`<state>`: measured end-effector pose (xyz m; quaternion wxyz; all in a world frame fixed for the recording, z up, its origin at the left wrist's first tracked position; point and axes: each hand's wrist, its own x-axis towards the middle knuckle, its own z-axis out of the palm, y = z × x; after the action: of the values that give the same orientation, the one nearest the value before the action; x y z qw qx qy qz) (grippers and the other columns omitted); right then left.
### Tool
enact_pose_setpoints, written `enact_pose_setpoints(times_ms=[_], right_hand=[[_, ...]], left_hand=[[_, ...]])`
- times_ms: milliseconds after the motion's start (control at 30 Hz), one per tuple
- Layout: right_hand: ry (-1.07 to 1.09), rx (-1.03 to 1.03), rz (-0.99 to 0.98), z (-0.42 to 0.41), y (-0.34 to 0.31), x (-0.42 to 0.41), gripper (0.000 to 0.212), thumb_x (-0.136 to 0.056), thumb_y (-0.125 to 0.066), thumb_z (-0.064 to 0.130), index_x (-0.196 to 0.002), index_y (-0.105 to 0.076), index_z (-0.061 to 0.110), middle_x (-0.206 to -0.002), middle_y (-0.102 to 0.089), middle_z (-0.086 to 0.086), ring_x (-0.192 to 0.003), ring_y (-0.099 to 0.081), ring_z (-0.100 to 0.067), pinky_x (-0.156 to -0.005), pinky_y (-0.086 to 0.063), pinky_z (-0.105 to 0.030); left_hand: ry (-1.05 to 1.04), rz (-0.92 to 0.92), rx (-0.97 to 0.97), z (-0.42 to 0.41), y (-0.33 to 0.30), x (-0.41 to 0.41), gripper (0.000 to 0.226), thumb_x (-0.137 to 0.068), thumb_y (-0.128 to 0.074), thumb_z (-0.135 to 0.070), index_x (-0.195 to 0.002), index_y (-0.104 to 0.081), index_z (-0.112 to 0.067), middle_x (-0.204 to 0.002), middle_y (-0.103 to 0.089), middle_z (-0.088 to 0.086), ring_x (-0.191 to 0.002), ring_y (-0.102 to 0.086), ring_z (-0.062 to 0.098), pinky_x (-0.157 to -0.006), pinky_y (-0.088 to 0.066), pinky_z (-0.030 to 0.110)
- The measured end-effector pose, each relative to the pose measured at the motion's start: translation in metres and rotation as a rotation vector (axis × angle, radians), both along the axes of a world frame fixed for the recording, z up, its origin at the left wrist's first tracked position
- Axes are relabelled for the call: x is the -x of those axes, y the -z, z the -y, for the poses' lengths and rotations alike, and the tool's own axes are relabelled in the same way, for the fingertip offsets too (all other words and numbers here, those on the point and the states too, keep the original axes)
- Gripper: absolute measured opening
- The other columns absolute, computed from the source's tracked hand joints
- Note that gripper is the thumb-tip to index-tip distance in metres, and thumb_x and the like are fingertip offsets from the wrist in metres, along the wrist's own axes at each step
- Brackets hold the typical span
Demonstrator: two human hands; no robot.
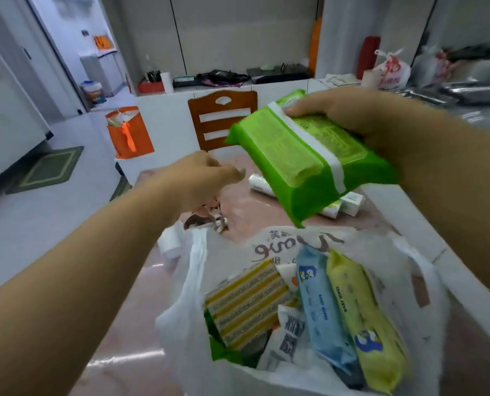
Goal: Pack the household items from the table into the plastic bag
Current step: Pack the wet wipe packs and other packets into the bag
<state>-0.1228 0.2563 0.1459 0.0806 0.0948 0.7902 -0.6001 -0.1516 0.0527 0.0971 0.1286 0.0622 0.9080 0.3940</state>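
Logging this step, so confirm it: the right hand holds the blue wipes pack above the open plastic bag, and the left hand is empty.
One detail is wrong: the pack in the right hand is the green wipes pack, not blue. The head view shows the blue wipes pack already inside the plastic bag. The left hand does hold nothing.

At the frame's upper right, the right hand (361, 115) grips a bright green plastic-wrapped pack (303, 155) above the open white plastic bag (186, 287), the left hand (201, 178) reaching empty at centre.
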Motion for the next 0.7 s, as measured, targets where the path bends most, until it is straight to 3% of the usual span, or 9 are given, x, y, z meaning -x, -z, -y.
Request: enact_pose_setpoints(times_ms=[167, 333, 400, 500, 600, 633, 700], right_hand=[[-0.230, -0.221, 0.311, 0.024, 0.006, -0.055, 0.023, -0.092, -0.056, 0.028, -0.087, -0.061, 0.007, -0.057, -0.069, -0.008, -0.044, -0.066, -0.020, -0.045, -0.056, -0.028], [-0.236, -0.215, 0.413, 0.023, 0.043, -0.067, 0.021, -0.093, -0.054, 0.026, -0.099, -0.061, 0.007, -0.070, -0.072, -0.008, -0.052, -0.067, -0.019, -0.055, -0.056, -0.026], [-0.246, -0.250, 0.462, 0.026, 0.056, -0.071, 0.028, -0.094, -0.054, 0.028, -0.110, -0.060, 0.005, -0.084, -0.070, -0.011, -0.061, -0.066, -0.021, -0.062, -0.056, -0.029], [-0.212, -0.269, 0.530, 0.044, 0.078, -0.082, 0.021, -0.095, -0.053, 0.025, -0.098, -0.061, 0.006, -0.080, -0.067, -0.011, -0.062, -0.064, -0.023, -0.060, -0.055, -0.030], [-0.129, -0.177, 0.478, 0.059, 0.099, -0.082, 0.027, -0.099, -0.048, 0.019, -0.119, -0.053, 0.001, -0.098, -0.065, -0.015, -0.084, -0.065, -0.029, -0.083, -0.054, -0.044], [-0.120, -0.212, 0.433, 0.063, 0.102, -0.081, 0.029, -0.100, -0.048, 0.019, -0.121, -0.050, 0.000, -0.107, -0.063, -0.018, -0.094, -0.065, -0.032, -0.089, -0.052, -0.047], [-0.197, -0.512, 0.324, 0.067, 0.104, -0.079, 0.021, -0.099, -0.049, 0.023, -0.097, -0.055, 0.003, -0.109, -0.063, -0.019, -0.098, -0.065, -0.034, -0.082, -0.056, -0.042]], left_hand=[[0.142, 0.002, 0.324, 0.023, -0.026, -0.064, 0.066, -0.076, -0.071, -0.048, -0.133, -0.045, -0.025, -0.088, -0.050, -0.012, -0.082, -0.057, 0.015, -0.068, -0.052, 0.031], [0.133, -0.038, 0.309, 0.041, -0.033, -0.109, 0.067, -0.075, -0.073, -0.046, -0.132, -0.041, -0.031, -0.093, -0.054, -0.008, -0.085, -0.061, 0.016, -0.068, -0.050, 0.027], [0.150, -0.112, 0.392, 0.043, -0.027, -0.119, 0.068, -0.077, -0.076, -0.038, -0.135, -0.041, -0.033, -0.106, -0.056, -0.007, -0.097, -0.057, 0.018, -0.078, -0.046, 0.028], [0.127, -0.136, 0.271, 0.047, -0.026, -0.128, 0.061, -0.081, -0.074, -0.023, -0.135, -0.046, -0.032, -0.113, -0.061, -0.002, -0.094, -0.060, 0.018, -0.076, -0.045, 0.025], [0.148, -0.092, 0.182, 0.053, -0.029, -0.136, 0.055, -0.081, -0.074, -0.022, -0.130, -0.051, -0.032, -0.089, -0.065, -0.004, -0.077, -0.064, 0.015, -0.066, -0.046, 0.022], [0.164, -0.075, 0.180, 0.055, -0.029, -0.139, 0.052, -0.081, -0.074, -0.023, -0.127, -0.053, -0.033, -0.089, -0.066, -0.004, -0.075, -0.065, 0.015, -0.066, -0.046, 0.022], [0.180, -0.054, 0.162, 0.056, -0.029, -0.142, 0.043, -0.080, -0.073, -0.026, -0.119, -0.057, -0.035, -0.096, -0.067, -0.003, -0.069, -0.067, 0.014, -0.066, -0.048, 0.021]])
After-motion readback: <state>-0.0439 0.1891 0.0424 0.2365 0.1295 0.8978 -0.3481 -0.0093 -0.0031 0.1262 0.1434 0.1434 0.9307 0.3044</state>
